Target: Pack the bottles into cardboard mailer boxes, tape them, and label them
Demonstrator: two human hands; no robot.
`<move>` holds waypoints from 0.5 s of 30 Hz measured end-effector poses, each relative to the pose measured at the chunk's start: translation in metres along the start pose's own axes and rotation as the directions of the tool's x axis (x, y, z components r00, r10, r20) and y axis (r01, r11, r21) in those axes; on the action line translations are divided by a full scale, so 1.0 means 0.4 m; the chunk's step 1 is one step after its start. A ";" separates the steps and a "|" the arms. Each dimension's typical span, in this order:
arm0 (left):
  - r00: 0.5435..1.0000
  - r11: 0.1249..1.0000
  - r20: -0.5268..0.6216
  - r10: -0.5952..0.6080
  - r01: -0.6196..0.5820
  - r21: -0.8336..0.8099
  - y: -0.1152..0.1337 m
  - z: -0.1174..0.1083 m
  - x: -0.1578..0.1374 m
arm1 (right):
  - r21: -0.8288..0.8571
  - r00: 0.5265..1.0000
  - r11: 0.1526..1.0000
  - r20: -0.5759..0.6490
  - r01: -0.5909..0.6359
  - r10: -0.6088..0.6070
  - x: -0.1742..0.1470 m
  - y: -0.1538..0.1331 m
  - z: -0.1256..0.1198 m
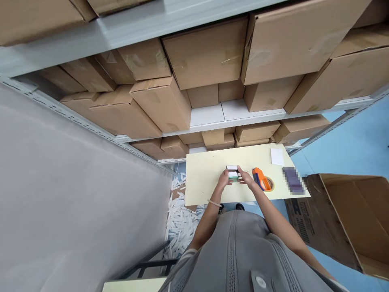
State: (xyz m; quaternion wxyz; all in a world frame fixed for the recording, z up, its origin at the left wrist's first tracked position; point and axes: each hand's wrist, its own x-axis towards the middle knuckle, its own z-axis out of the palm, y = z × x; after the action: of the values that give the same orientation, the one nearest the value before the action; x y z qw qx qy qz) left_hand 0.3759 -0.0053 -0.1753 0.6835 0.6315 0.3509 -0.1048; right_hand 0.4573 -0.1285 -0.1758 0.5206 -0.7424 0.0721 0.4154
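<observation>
A small box (233, 174) with white flaps, a dark opening and a green lower edge is held between my two hands above the pale yellow table (205, 174). My left hand (224, 178) is closed around its left side. My right hand (244, 176) grips the right side, thumb near the upper edge. What lies inside the box is too small to make out. Just right of my right hand, an orange and blue tape dispenser (260, 178) with a roll of tape lies on the table.
A white pad (276, 156) and a blurred dark purple item (293, 180) lie toward the table's right end. An open cardboard carton (328, 215) stands at the right. Metal shelves (206, 125) full of cardboard boxes rise ahead. White paper strips (182, 219) cover the floor by the left wall.
</observation>
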 end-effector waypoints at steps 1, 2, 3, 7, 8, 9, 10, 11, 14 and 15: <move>1.000 1.000 0.012 0.006 -0.006 -0.014 0.001 0.003 -0.004 | 0.008 1.000 1.000 -0.023 0.005 -0.005 -0.003 0.005 -0.002; 1.000 0.999 0.020 0.010 -0.009 -0.031 0.002 0.005 -0.009 | 0.006 0.998 1.000 -0.052 0.021 -0.021 -0.006 0.008 -0.003; 1.000 0.999 0.027 0.011 -0.010 -0.053 0.002 0.005 -0.014 | -0.008 0.995 0.999 -0.082 0.053 -0.053 -0.008 0.011 -0.002; 0.999 0.989 0.029 0.034 -0.030 -0.147 -0.005 -0.006 -0.031 | -0.110 0.940 0.950 -0.146 0.293 -0.307 -0.011 0.008 -0.003; 0.998 0.984 0.011 0.058 -0.055 -0.169 -0.008 -0.009 -0.034 | -0.124 0.916 0.924 -0.135 0.362 -0.377 -0.010 0.005 -0.004; 0.996 0.979 -0.015 0.086 -0.088 -0.184 -0.013 -0.010 -0.036 | -0.131 0.892 0.897 -0.112 0.423 -0.437 -0.008 0.001 -0.007; 0.992 0.974 -0.043 0.119 -0.125 -0.187 -0.017 -0.010 -0.038 | -0.132 0.871 0.871 -0.083 0.473 -0.485 -0.006 -0.002 -0.009; 0.986 0.971 -0.064 0.154 -0.163 -0.176 -0.022 -0.009 -0.040 | -0.133 0.854 0.851 -0.055 0.508 -0.518 -0.003 -0.006 -0.012; 0.966 0.964 -0.084 0.246 -0.253 -0.077 -0.038 0.000 -0.045 | -0.177 0.847 0.837 -0.031 0.517 -0.530 0.006 -0.018 -0.016; 0.957 0.960 -0.093 0.273 -0.278 -0.034 -0.042 0.004 -0.048 | -0.205 0.855 0.843 -0.044 0.498 -0.516 0.010 -0.022 -0.016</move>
State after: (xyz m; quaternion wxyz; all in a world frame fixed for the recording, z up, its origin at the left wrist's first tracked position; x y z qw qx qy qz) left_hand 0.3525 -0.0155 -0.1771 0.6898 0.6621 0.2915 0.0274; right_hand 0.4681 -0.1286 -0.1715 0.5360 -0.7996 -0.1407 0.2312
